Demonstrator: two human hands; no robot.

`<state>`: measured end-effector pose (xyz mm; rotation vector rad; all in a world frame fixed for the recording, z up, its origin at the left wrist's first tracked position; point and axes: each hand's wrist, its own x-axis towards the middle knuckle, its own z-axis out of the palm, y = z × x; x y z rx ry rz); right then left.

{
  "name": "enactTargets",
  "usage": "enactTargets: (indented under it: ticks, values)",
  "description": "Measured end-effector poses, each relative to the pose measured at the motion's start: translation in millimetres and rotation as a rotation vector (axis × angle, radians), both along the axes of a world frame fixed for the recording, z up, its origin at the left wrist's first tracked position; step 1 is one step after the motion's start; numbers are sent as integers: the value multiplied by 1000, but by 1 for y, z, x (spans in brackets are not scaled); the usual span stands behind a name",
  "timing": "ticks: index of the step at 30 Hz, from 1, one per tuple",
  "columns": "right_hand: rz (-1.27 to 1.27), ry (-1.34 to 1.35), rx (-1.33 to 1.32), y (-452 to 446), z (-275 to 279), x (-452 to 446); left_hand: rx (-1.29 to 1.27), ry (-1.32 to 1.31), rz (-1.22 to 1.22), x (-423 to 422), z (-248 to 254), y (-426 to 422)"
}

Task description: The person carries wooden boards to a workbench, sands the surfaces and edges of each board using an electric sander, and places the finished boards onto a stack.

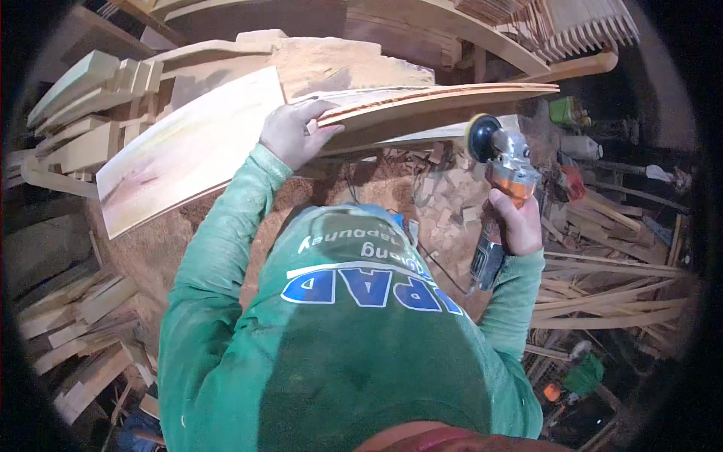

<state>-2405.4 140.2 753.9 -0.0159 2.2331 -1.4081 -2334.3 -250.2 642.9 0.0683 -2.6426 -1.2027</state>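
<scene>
My left hand (296,134) grips the near left end of a thin wooden panel (437,105), thumb below and fingers over the top. The panel is tilted so that its long edge faces me. In my right hand (517,222) is an angle grinder (512,169), fingers wrapped round its orange and grey body. Its round sanding disc (482,138), black with a yellowish rim, points up and left, close to the panel's right part; contact cannot be made out. A pale wooden board (196,147) lies to the left of my left hand.
Behind the panel is a dusty work surface (331,60). Wood pieces (94,94) are stacked at left, with more scraps (83,316) below. Small offcuts (452,196) cover the floor ahead. Long strips (617,301) lie at right, and a cord (444,271) hangs near the grinder.
</scene>
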Motion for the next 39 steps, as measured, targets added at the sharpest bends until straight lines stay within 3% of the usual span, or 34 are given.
enactTargets:
  ticks: [1, 4, 6, 10, 13, 16, 19, 20, 24, 26, 31, 33, 39]
  values:
    - [30, -43, -16, -17, 10, 6, 117, -1, 25, 4, -10, -3]
    - [158, 55, -48, -66, 20, 20, -22, 165, -48, -5, -51, -13]
    - [221, -52, 8, -101, 41, 30, -86, 153, -43, -9, -65, -10]
    - [371, -73, -28, -146, 44, 38, 6, 29, -42, -10, -69, -9]
    - [469, -62, 23, -164, 45, 35, -72, -76, -16, -9, -69, -8]
    - [469, -90, -65, -180, 41, 35, 9, 58, -84, -9, -66, -9]
    - [617, -9, 124, -186, 43, 24, 206, 53, -141, -9, -54, -9]
    - [663, 37, 206, -187, 45, 20, 19, 85, -145, -5, -61, -11]
    - [718, 12, 228, -184, 58, -4, -55, 60, -96, -8, -73, -10]
    - [609, 110, 167, -158, 38, -17, -105, 10, -38, -6, -82, -9]
    - [435, -10, 123, -119, 47, -52, -65, 49, -73, -5, -71, -13]
    - [428, -14, 194, -105, 49, -68, -49, -10, -71, -1, -48, -9]
    - [443, -9, 253, -64, 55, -112, -103, 7, -57, -6, -51, -5]
